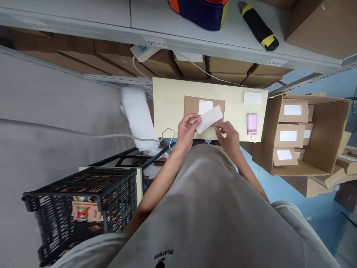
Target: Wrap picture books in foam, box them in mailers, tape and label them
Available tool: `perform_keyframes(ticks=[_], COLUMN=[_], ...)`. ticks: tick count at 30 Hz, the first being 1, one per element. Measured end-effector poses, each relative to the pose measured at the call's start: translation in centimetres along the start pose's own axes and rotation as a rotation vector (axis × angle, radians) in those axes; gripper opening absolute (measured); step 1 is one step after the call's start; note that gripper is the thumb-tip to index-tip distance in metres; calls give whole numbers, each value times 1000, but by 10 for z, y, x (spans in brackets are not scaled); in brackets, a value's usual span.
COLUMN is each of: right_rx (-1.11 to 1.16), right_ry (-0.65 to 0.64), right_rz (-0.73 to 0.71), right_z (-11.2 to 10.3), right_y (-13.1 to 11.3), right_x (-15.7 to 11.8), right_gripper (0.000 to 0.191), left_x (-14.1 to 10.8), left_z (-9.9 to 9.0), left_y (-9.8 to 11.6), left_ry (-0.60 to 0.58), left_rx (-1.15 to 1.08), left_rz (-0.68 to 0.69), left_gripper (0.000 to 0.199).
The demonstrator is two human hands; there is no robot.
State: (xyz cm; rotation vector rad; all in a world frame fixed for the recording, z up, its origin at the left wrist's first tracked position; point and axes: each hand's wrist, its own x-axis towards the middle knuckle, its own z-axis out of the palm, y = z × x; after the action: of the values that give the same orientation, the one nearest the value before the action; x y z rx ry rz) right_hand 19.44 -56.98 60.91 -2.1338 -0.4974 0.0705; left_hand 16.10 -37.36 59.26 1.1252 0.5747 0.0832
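My left hand (187, 133) pinches the left end of a white paper slip (209, 118), which is held tilted over a flat brown cardboard piece (191, 105). Another white label (205, 107) lies on the cardboard, partly covered by the slip. Close to the slip's lower right corner is my right hand (227, 137), its fingers curled together and slightly blurred; whether they hold anything is too small to tell. Both hands are at the front edge of a pale yellow table (169, 100).
A phone (252, 124) and white labels (252, 98) lie on the table's right side. Right of it stands a large carton (320, 149) holding labelled boxes. A black crate (117, 201) is lower left. A shelf (111, 22) with a black-yellow cutter (259, 28) runs above.
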Motion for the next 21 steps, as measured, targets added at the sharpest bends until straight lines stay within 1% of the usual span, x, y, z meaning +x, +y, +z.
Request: perform_keyframes(ticks=[3,6,8,12,13,15,18,21], right_rx=[-10,-31,-21,-10,-20,-32,-13,0], right_ry=[119,135,72,-163,-201,-234,-211,-84], right_rz=[89,84,28,-73,-83,-94,-76,-6], right_z=[-21,-35,-39,-33,-31,-28,-30,-37], right_y=[14,21,20,14,13,12,13,18], right_x=[14,27,33,38,39,40,41,43], right_gripper=[23,24,24,25,26,28,27,26], left_x=[-2,-5,-7,-13,-14,-15,-14,-11], left_z=[1,0,0,2,2,0,-6,-15], left_y=[-2,-2,-2,1,1,2,1,-2], left_ry=[-27,-73,-109,-159,-159,-150,-114,-33], left_rx=[79,140,184,247,256,267,264,198], left_rz=[17,50,82,100,99,99,96,90], left_gripper=[47,45,43,37,36,36,39,46])
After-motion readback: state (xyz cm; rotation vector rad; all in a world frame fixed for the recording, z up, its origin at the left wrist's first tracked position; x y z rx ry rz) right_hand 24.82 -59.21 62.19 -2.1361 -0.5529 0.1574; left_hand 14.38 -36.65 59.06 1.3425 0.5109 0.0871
